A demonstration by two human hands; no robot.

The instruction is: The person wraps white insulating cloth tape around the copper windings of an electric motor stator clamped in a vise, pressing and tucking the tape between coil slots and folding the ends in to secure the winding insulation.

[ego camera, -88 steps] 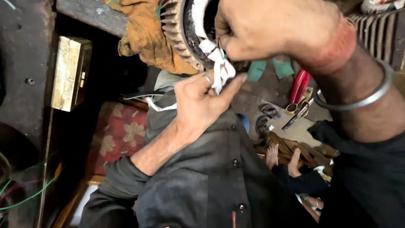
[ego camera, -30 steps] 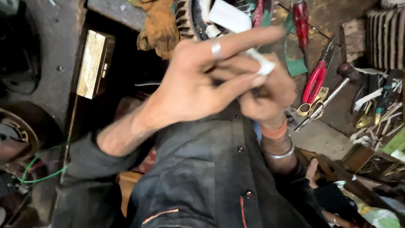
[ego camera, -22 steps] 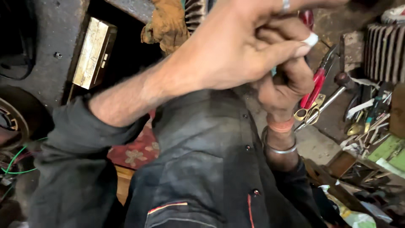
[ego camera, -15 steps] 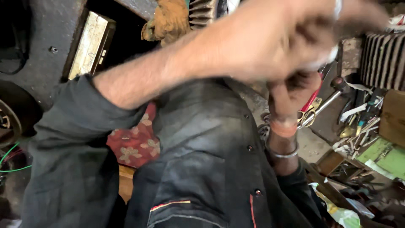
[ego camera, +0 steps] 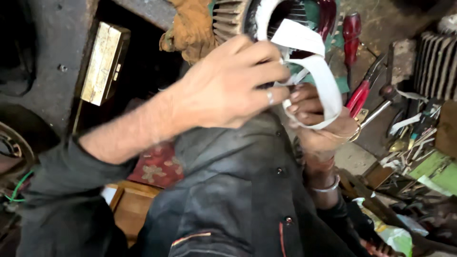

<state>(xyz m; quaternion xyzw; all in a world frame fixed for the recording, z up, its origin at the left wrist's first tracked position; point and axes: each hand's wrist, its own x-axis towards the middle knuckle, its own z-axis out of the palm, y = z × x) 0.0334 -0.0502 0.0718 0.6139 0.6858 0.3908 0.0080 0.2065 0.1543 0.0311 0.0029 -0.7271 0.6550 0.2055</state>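
My left hand [ego camera: 228, 88] and my right hand [ego camera: 316, 119] meet in front of my chest, both gripping a white strip of tape or paper [ego camera: 314, 69]. The strip loops from my left fingertips over the top of my right hand. A ring shows on a left finger and a metal bangle [ego camera: 326, 188] on my right wrist. Just behind the hands stands a round finned motor stator [ego camera: 238, 16] with a white lining at its opening.
A yellow-brown rag [ego camera: 188, 28] hangs beside the stator. A brass-coloured box [ego camera: 102, 62] sits at the left. Red-handled pliers [ego camera: 359, 95], a red screwdriver [ego camera: 351, 33], scissors and other tools lie at the right, near a finned grey housing [ego camera: 435, 62].
Both hands came away from the stator and rose close to the camera. The left hand has dropped a little since, and the white strip now shows looped between both hands.
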